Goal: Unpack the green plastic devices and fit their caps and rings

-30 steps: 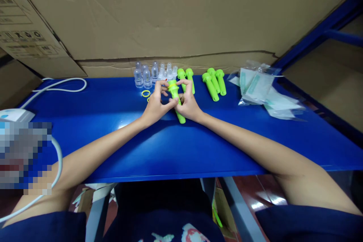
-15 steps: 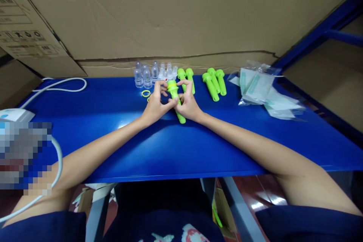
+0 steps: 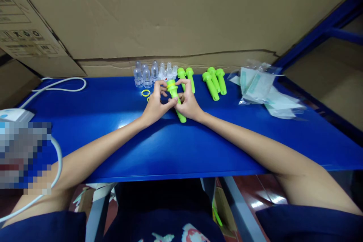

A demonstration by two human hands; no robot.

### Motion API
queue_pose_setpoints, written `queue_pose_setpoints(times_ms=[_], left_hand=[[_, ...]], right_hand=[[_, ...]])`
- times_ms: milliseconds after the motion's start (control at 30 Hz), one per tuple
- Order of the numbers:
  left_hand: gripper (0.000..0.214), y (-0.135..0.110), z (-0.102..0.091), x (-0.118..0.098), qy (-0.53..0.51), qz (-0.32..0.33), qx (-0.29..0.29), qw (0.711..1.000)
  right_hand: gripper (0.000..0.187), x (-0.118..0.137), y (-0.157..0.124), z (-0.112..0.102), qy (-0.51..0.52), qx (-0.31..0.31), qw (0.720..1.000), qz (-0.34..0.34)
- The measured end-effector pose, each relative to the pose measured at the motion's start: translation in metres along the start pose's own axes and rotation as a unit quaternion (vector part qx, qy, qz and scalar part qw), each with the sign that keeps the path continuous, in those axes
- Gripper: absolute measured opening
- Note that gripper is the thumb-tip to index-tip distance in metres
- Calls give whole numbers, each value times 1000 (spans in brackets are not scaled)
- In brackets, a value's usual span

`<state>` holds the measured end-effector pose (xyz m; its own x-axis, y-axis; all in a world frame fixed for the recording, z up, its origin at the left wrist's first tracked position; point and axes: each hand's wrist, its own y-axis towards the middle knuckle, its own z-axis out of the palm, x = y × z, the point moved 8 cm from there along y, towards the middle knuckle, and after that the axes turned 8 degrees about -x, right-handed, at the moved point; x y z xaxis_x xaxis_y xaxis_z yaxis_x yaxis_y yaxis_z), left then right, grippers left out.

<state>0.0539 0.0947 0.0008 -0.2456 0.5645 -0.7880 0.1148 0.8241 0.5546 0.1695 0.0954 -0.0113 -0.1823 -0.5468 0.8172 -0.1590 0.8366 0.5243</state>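
Observation:
Both of my hands hold one bright green flashlight-shaped plastic body [image 3: 172, 91] between them, its wide head tilted away from me. Around that head, near its top, sits a yellow ring [image 3: 171, 84]. My left hand [image 3: 154, 106] has its thumb against the body and its index finger bent at the head. On the other side, my right hand [image 3: 189, 105] grips the body's middle, index finger curled to the head's edge. A loose yellow ring [image 3: 145, 96] lies left of my hands; a second one is mostly hidden by my left fingers.
Clear plastic caps [image 3: 138, 77] and smaller frosted pieces [image 3: 169, 72] stand along the back of the blue table [image 3: 159, 151]. More green bodies [image 3: 211, 86] lie behind and to the right. Plastic bags with printed sheets [image 3: 256, 85] are at right; a white cable [image 3: 65, 90] runs at left.

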Motion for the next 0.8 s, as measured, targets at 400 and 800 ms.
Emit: queue_pose_setpoints(times_ms=[400,800], left_hand=[[44,2,-2,-4,3,8,-7,1000],[40,0,-2,-4,26,12,-8,1000]], right_hand=[[52,3,0,-1,-20,-8,999,-29],[56,1,0,2,14,2,1000,9]])
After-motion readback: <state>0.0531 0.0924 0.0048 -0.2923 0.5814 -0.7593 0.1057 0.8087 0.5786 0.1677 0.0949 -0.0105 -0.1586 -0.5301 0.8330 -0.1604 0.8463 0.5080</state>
